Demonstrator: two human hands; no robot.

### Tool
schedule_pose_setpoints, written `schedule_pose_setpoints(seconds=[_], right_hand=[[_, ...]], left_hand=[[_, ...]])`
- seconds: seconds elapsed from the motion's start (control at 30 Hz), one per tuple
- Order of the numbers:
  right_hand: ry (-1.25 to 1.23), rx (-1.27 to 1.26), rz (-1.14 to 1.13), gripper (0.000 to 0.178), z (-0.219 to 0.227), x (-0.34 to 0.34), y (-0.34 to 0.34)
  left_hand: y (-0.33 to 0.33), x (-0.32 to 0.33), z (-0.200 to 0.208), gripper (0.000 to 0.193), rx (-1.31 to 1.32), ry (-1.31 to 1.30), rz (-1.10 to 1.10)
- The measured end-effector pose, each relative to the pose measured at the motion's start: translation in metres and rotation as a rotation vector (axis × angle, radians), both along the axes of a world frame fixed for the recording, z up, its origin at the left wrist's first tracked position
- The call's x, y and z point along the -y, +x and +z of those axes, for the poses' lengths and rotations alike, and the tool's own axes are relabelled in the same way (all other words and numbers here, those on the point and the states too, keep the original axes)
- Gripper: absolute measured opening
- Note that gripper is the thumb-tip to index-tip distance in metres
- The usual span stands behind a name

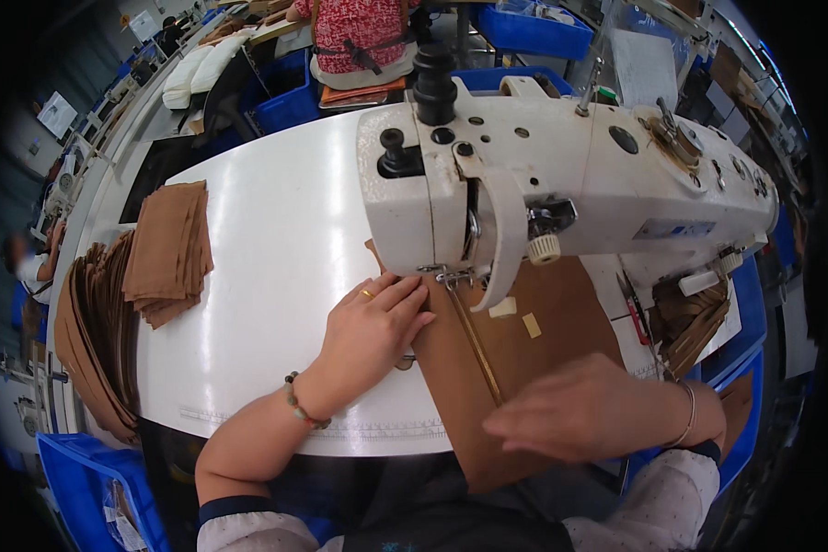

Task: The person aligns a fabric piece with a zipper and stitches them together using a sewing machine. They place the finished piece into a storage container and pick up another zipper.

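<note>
On the head view, the left hand (373,322) lies flat, fingers extended, clutching nothing, at the brown panel's (523,357) edge, presumably steadying it under the sewing machine (575,170); a gold strip (476,348) lines up with the foot. The right hand (575,414) blurs over the near end, grip unclear.

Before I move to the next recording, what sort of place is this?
Most likely a sewing workshop: a white sewing machine stands over a brown sheet, a neat pile of brown pieces lies on the white table, and a person in a red patterned top sits beyond.
</note>
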State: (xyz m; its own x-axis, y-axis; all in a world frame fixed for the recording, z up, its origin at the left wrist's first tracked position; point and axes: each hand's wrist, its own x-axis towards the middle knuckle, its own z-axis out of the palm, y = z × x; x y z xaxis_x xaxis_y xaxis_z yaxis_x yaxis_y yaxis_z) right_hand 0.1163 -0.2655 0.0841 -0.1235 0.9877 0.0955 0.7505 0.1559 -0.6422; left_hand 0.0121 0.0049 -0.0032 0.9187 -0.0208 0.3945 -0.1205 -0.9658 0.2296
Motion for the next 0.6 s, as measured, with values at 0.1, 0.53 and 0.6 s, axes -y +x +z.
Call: schedule_pose_setpoints(seconds=[0.1,0.53,0.6], right_hand=[[0.12,0.416,-0.179,0.035,-0.023,-0.026,0.03],[0.211,0.485,-0.304,0.067,-0.084,-0.052,0.021],[0.225,0.382,-0.304,0.065,-0.082,-0.055,0.031]], left_hand=[[-0.003,0.002,0.002,0.03,0.007,0.011,-0.013],[-0.01,0.001,0.002,0.042,-0.097,0.005,-0.056],[-0.01,0.001,0.002,0.045,-0.112,-0.009,-0.063]])
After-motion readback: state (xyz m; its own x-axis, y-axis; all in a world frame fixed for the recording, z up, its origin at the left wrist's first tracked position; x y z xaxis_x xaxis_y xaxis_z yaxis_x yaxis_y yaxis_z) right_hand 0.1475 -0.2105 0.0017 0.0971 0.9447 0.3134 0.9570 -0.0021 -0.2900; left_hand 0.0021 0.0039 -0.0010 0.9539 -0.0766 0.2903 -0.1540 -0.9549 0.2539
